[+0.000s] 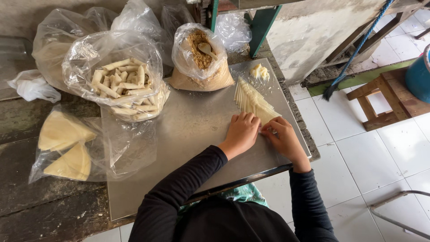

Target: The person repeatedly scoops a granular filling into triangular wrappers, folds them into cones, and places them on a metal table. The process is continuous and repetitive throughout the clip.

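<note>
My left hand [242, 131] lies flat on the near end of a fanned stack of pale pastry wrappers [251, 99] on a steel work surface [188, 134]. My right hand [283, 136] touches the same wrapper edge with its fingertips pinched at it. Behind the stack sits a small dab of white paste [260, 71]. A clear bag of brown crumbly filling [200, 58] with a spoon [207, 49] in it stands at the back. Another clear bag [121, 83] holds several rolled pastries.
A plastic bag with folded wrapper sheets [67, 148] lies at the left on a dark wooden bench. A white crumpled bag [33, 86] is at far left. A wooden stool [385, 98], a blue barrel [419, 74] and a blue rope [358, 47] stand on the tiled floor at right.
</note>
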